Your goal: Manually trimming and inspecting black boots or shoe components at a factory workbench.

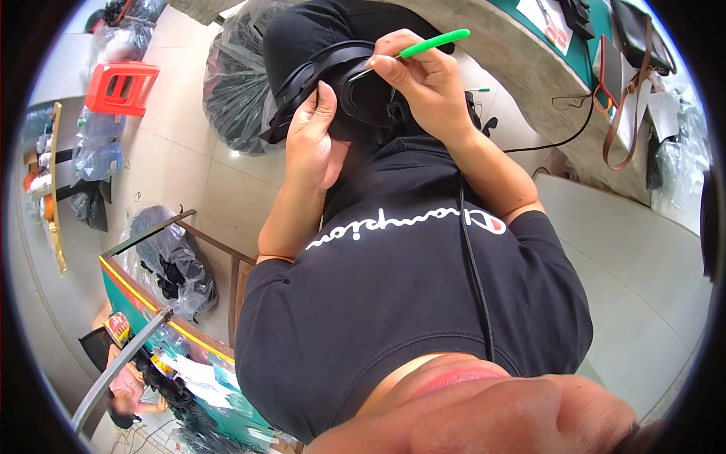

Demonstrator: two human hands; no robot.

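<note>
Over my lap lies a black curved piece with raised rims and bands; its exact kind I cannot make out against my dark trousers. My left hand pinches its near left edge between thumb and fingers. In my right hand is a thin-shafted hand tool with a bright green handle, gripped between thumb and fingers. The handle points up and to the right. Its thin metal shaft reaches left toward the rim of the black piece; whether the tip touches it cannot be told.
Beside my legs stands a clear plastic bag of dark things. A red stool is farther left. At right, a worktop carries red-handled scissors and a black bag. At lower left, another person sits by a green table.
</note>
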